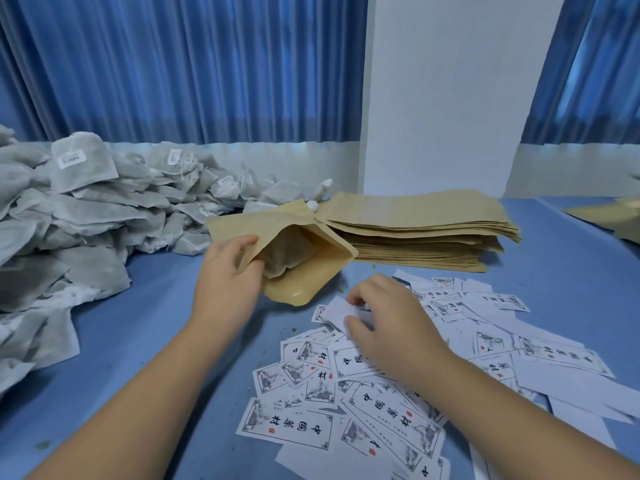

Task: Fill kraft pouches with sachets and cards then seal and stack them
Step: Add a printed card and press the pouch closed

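Observation:
An open kraft pouch lies at the table's middle with its mouth gaping toward me. A grey sachet sits inside it. My left hand grips the pouch's left lip, thumb on the outside and fingers tucked into the mouth. To the right, my right hand pinches a white card between thumb and fingers, just above the scatter of printed cards. A tall stack of flat empty pouches rests behind.
A big heap of grey sachets fills the left side of the blue table. More kraft pouches lie at the far right edge. Blue curtains and a white pillar stand behind the table.

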Demonstrator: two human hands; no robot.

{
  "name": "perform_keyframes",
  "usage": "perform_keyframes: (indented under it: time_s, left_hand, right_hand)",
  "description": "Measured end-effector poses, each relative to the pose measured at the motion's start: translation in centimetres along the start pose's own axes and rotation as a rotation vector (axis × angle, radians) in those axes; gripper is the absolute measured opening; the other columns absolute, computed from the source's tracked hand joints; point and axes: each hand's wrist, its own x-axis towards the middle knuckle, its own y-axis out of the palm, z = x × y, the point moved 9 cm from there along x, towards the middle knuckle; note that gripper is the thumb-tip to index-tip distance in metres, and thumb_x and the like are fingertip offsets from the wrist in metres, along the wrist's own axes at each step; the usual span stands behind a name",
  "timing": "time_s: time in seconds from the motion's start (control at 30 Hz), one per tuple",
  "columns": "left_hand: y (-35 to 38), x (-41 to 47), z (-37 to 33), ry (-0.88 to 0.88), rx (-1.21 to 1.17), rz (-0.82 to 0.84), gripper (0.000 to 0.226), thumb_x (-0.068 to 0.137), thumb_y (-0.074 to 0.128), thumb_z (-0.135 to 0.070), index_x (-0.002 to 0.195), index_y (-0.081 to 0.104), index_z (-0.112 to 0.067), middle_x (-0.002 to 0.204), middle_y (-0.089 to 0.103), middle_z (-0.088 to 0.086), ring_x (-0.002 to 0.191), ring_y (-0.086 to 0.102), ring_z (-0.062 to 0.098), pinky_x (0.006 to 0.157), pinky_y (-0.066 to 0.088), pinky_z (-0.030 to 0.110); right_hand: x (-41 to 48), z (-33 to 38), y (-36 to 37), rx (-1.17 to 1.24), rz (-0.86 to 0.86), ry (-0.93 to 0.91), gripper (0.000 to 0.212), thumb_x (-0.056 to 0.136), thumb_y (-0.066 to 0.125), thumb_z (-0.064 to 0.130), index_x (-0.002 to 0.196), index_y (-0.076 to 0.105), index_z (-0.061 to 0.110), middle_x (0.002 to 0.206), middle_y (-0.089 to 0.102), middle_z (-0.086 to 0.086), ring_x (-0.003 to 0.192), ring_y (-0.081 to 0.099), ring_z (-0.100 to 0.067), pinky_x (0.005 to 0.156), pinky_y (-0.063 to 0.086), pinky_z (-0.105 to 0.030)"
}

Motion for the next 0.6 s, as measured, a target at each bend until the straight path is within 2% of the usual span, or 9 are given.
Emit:
perform_keyframes:
  time_s: [0.03, 0.1, 0.13, 0.23, 0.3, 0.43, 0.5, 0.57, 0.6]
  left_hand:
    - [0.0, 0.0, 0.0, 0.008, 0.01, -0.006, 0.036, 0.089, 0.056, -0.014, 0.12, 0.062, -0.031, 0.114, 0.047, -0.014, 0.103, 0.046, 0.0, 0.098, 0.045, 0.034]
    - [0.0, 0.0, -0.2, 0.024, 0.044, -0.016, 0.037, 0.088, 0.056, -0.013, 0.122, 0.062, -0.029, 0.117, 0.047, -0.011, 0.093, 0.038, -0.012, 0.092, 0.036, 0.019]
    - [0.1, 0.0, -0.2, 0.022, 0.047, -0.015, 0.038, 0.088, 0.056, -0.012, 0.122, 0.061, -0.029, 0.116, 0.046, -0.011, 0.092, 0.037, -0.012, 0.092, 0.037, 0.019]
    - [0.3, 0.1, 0.2, 0.001, 0.021, 0.002, 0.038, 0.087, 0.056, -0.013, 0.122, 0.061, -0.029, 0.114, 0.044, -0.013, 0.101, 0.044, 0.0, 0.097, 0.046, 0.036]
    - [0.3, 0.3, 0.3, 0.014, 0.042, 0.001, 0.039, 0.087, 0.056, -0.014, 0.123, 0.061, -0.029, 0.114, 0.043, -0.013, 0.098, 0.042, -0.002, 0.093, 0.044, 0.028]
    - [0.6, 0.5, 0.4, 0.051, 0.068, 0.016, 0.04, 0.089, 0.055, -0.016, 0.126, 0.058, -0.031, 0.115, 0.042, -0.015, 0.083, 0.039, -0.015, 0.07, 0.027, 0.004]
    - [0.7, 0.5, 0.3, 0.059, 0.054, 0.024, 0.039, 0.09, 0.056, -0.019, 0.126, 0.057, -0.031, 0.117, 0.043, -0.014, 0.086, 0.041, -0.022, 0.069, 0.029, 0.002]
    - [0.8, 0.6, 0.3, 0.062, 0.047, 0.026, 0.038, 0.091, 0.056, -0.021, 0.128, 0.057, -0.03, 0.12, 0.044, -0.012, 0.083, 0.042, -0.013, 0.078, 0.03, 0.01]
    - [0.8, 0.6, 0.2, 0.065, 0.04, 0.028, 0.038, 0.091, 0.056, -0.022, 0.128, 0.057, -0.03, 0.121, 0.045, -0.011, 0.083, 0.04, -0.011, 0.08, 0.029, 0.011]
  right_hand:
    - [-0.1, 0.3, -0.2, 0.018, -0.011, -0.018, 0.002, 0.091, 0.053, 0.025, 0.091, 0.055, 0.025, 0.093, 0.048, 0.015, 0.093, 0.045, -0.008, 0.086, 0.039, -0.027]
    - [-0.3, 0.8, -0.6, 0.072, -0.035, -0.027, 0.008, 0.09, 0.054, 0.019, 0.084, 0.055, 0.024, 0.087, 0.05, 0.015, 0.089, 0.046, -0.008, 0.081, 0.039, -0.025]
    - [-0.3, 0.8, -1.0, 0.102, -0.056, -0.028, 0.009, 0.089, 0.056, 0.016, 0.083, 0.056, 0.023, 0.086, 0.051, 0.015, 0.088, 0.046, -0.007, 0.079, 0.039, -0.024]
    - [-0.4, 1.1, -3.0, 0.191, -0.191, -0.057, 0.013, 0.084, 0.064, 0.006, 0.08, 0.06, 0.019, 0.083, 0.053, 0.016, 0.088, 0.047, -0.001, 0.075, 0.034, -0.01]
    - [-0.3, 1.4, -4.5, 0.22, -0.275, -0.071, 0.016, 0.082, 0.067, 0.004, 0.079, 0.062, 0.019, 0.083, 0.056, 0.017, 0.089, 0.049, 0.001, 0.074, 0.033, -0.006]
    - [0.4, 4.2, -6.3, 0.177, -0.378, -0.223, 0.012, 0.081, 0.07, 0.003, 0.08, 0.066, 0.015, 0.082, 0.061, 0.009, 0.08, 0.054, -0.004, 0.069, 0.041, -0.017]
    - [1.1, 6.4, -6.2, 0.133, -0.392, -0.327, 0.007, 0.078, 0.067, 0.004, 0.079, 0.067, 0.01, 0.083, 0.063, 0.004, 0.078, 0.058, -0.01, 0.066, 0.046, -0.027]
    - [2.3, 8.0, -5.3, 0.042, -0.359, -0.37, 0.007, 0.075, 0.068, 0.001, 0.077, 0.066, 0.008, 0.083, 0.064, 0.0, 0.074, 0.062, -0.02, 0.059, 0.05, -0.033]
    - [3.0, 8.5, -4.6, -0.037, -0.319, -0.369, 0.009, 0.074, 0.069, 0.0, 0.076, 0.065, 0.008, 0.082, 0.064, -0.002, 0.07, 0.062, -0.023, 0.055, 0.049, -0.031]
